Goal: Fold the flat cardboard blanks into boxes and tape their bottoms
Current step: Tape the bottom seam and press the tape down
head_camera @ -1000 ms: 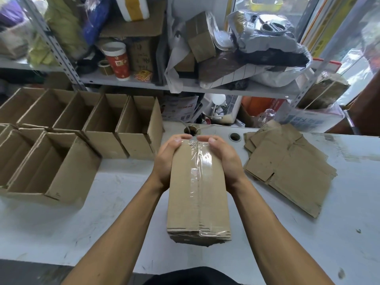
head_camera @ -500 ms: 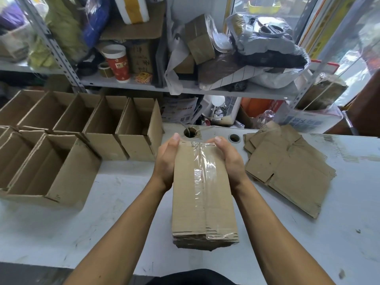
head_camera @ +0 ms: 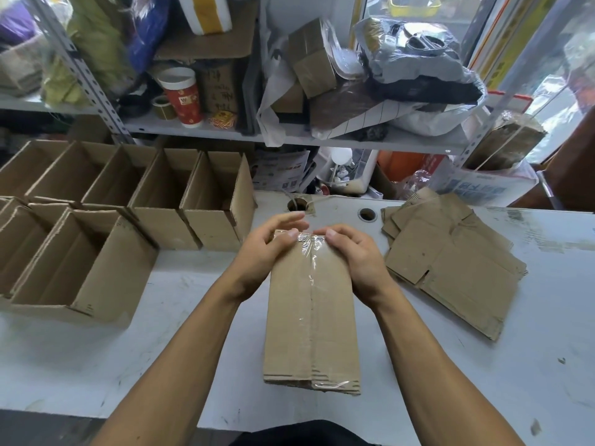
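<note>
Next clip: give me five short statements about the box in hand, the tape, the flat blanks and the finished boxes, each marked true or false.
1. Clear tape runs along the seam of the brown cardboard box held over the white table. True.
2. Only the left hand touches that box. False: the right hand touches its far end too.
3. The pile of flat brown cardboard blanks lies right of the held box. True.
4. The open-topped cardboard boxes stand on the right. False: they stand on the left.
5. The red paper cup stands on the table. False: it stands on the shelf.
</note>
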